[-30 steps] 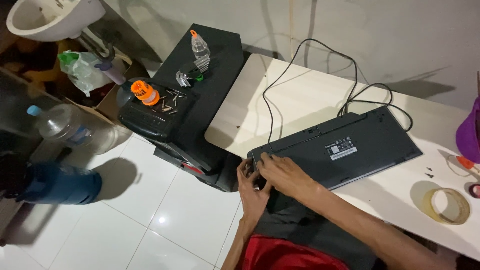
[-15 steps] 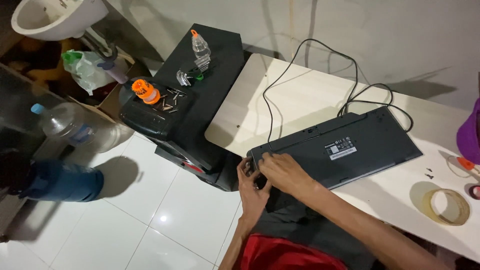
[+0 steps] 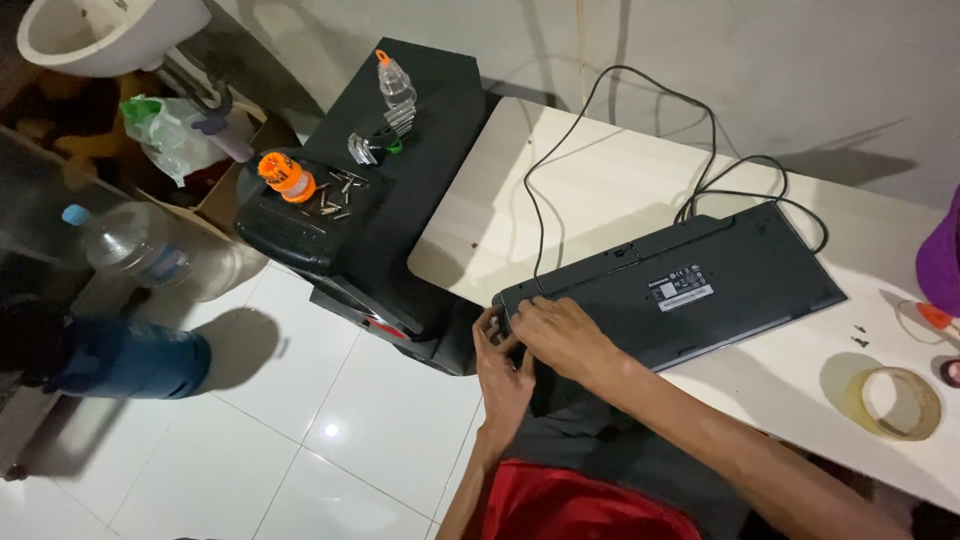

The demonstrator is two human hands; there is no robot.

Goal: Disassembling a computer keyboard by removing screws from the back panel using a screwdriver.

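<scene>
A black keyboard (image 3: 690, 290) lies upside down on the white table (image 3: 600, 180), its cable (image 3: 640, 110) looping toward the wall. Both hands are at its left end. My left hand (image 3: 497, 355) comes up from below the table edge and grips the near left corner with its fingers. Beside it, my right hand (image 3: 560, 335) lies over the keyboard's back, fingers curled onto the same end. Neither hand holds a tool that I can see.
A black box (image 3: 400, 190) left of the table carries an orange bit holder (image 3: 288, 176), loose screws (image 3: 335, 200) and a small clear bottle (image 3: 396, 88). A tape roll (image 3: 893, 402) and tiny screws (image 3: 858, 335) lie at the table's right. A plastic bottle (image 3: 130, 245) and a sink (image 3: 100, 30) are at left.
Both hands stay at the keyboard's left end with only slight finger movement. The keyboard has not shifted.
</scene>
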